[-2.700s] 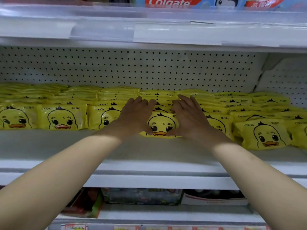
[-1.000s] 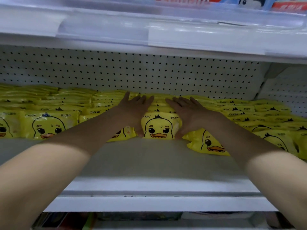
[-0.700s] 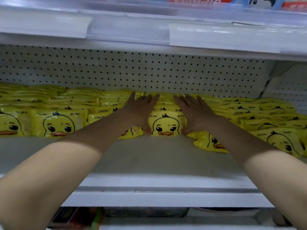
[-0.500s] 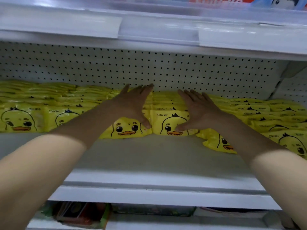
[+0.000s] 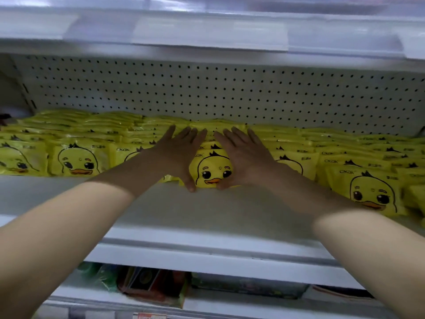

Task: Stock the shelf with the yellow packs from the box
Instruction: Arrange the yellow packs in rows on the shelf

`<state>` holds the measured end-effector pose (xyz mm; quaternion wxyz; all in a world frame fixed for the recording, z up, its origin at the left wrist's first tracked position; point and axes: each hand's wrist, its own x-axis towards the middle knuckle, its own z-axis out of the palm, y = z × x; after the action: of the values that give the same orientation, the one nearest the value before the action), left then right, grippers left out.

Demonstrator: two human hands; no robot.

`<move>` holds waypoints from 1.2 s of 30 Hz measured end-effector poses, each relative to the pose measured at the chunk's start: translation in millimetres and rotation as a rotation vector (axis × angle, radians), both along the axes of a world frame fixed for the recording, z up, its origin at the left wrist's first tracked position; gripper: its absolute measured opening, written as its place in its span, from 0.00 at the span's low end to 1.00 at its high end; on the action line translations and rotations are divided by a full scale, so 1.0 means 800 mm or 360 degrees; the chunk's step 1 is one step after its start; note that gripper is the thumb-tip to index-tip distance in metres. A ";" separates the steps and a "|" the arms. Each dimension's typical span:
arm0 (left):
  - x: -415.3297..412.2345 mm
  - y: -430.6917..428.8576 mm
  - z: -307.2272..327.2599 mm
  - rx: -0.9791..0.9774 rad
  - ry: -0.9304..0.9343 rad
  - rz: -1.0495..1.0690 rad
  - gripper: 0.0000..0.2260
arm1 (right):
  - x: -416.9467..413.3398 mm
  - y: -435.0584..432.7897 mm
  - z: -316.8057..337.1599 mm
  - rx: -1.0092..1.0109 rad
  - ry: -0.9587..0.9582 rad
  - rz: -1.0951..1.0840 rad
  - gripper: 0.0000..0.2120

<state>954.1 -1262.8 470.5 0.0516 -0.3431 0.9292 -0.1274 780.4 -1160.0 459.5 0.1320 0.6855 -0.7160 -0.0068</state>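
Observation:
Rows of yellow packs printed with a duck face fill the white shelf (image 5: 207, 210) from left to right. My left hand (image 5: 179, 155) and my right hand (image 5: 243, 155) lie flat, fingers spread, on either side of the front middle yellow pack (image 5: 212, 171). Both thumbs press against its lower corners. That pack stands at the front of its row, facing me. Another front pack (image 5: 365, 192) leans at the right, a little nearer to me. The box is out of sight.
A pegboard back wall (image 5: 230, 93) rises behind the packs. The upper shelf's edge with clear price strips (image 5: 207, 35) hangs overhead. Bare shelf surface runs in front of the packs. A lower shelf holds dark packets (image 5: 149, 284).
Both hands came down and closed in on the middle pack, framing it with the thumbs at its base. The view has shifted leftward, showing more packs at the left.

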 end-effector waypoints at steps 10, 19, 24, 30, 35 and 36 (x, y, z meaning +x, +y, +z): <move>-0.005 -0.022 -0.003 -0.0144 0.0116 -0.0140 0.68 | 0.000 -0.001 -0.013 -0.0159 0.0004 -0.0076 0.62; 0.010 -0.031 -0.019 0.0198 0.0845 -0.0537 0.43 | -0.020 0.014 -0.018 -0.0337 -0.0113 -0.0048 0.51; 0.007 -0.029 -0.022 0.0185 0.0915 -0.0563 0.40 | -0.023 0.011 -0.022 -0.0459 -0.0206 0.0011 0.50; 0.002 -0.037 -0.022 0.0121 0.0885 -0.0491 0.36 | -0.028 0.009 -0.024 -0.0527 -0.0170 0.0022 0.47; -0.001 -0.045 -0.019 0.0107 0.0851 -0.0508 0.37 | -0.032 0.007 -0.019 -0.0483 -0.0175 0.0010 0.47; -0.003 -0.044 -0.017 0.0193 0.0912 -0.0543 0.36 | -0.032 0.006 -0.018 -0.0499 -0.0227 0.0033 0.46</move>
<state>952.0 -1297.6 456.7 -0.2136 -0.2008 0.9558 0.0229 755.1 -1155.0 444.9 0.1862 0.6625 -0.7088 0.1549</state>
